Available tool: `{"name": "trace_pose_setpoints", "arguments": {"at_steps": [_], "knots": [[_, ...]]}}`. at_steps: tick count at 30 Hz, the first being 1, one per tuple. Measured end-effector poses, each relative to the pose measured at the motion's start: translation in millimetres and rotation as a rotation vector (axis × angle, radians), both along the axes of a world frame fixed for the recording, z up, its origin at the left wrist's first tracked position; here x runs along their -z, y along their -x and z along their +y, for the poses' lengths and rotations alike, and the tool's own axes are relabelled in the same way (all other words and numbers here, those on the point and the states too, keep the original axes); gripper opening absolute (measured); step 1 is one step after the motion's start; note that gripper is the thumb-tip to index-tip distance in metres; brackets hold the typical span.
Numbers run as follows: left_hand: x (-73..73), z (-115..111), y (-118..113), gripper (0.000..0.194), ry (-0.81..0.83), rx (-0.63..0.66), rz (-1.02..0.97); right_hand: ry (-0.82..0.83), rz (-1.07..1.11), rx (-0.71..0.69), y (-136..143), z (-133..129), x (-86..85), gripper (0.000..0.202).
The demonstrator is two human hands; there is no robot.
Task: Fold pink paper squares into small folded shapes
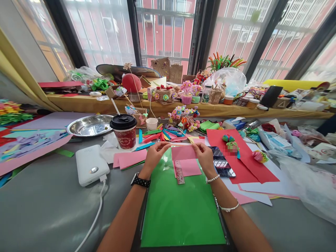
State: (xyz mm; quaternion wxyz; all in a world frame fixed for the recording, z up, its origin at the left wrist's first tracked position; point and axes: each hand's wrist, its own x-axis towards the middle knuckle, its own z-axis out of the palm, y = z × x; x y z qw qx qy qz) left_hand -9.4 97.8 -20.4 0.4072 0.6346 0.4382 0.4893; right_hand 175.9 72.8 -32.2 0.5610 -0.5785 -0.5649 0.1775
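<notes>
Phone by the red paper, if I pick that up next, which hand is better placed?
Right, likely: the phone lies just beside the right hand, while the left hand is farther off, across the pink paper. Both hold that paper, so the right should let go first.

The left hand (pixel 159 153) and right hand (pixel 204 154) hold a pink paper piece (pixel 183 153) by its two ends, above a green sheet (pixel 183 213). A lidded cup (pixel 124 134) stands near a white power bank (pixel 91 165).
</notes>
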Motion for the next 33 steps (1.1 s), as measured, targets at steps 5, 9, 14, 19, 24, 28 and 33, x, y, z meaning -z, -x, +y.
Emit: {"name": "trace_pose_setpoints", "arguments": {"at_steps": [5,9,14,19,24,28,33], "knots": [[-1.4,-5.9,-7.5,0.030,-0.079,0.132,0.168,0.021,0.005,-0.132,9.0,-5.3,-1.1,0.027],[-0.2,-9.0,-10.6,0.026,-0.096,0.123,0.257,0.059,0.048,-0.247,13.4,-6.3,-1.7,0.027],[-1.4,-7.9,-8.8,0.029,-0.082,0.136,0.273,0.108,0.077,-0.246,6.5,-2.8,1.6,0.029],[-1.0,-2.1,-2.0,0.028,0.008,0.115,0.149,0.081,0.171,-0.137,-2.0,1.8,5.1,0.031],[-0.5,-0.2,2.3,0.026,0.022,0.082,0.100,0.092,0.208,-0.113,-3.0,3.1,6.1,0.033],[-1.8,-3.7,-2.0,0.027,-0.095,0.033,0.169,0.101,0.194,-0.176,1.4,-0.3,3.0,0.031],[-1.8,-7.9,-8.1,0.025,-0.117,0.145,0.286,0.118,0.255,-0.310,10.4,-3.3,0.8,0.026]]}}
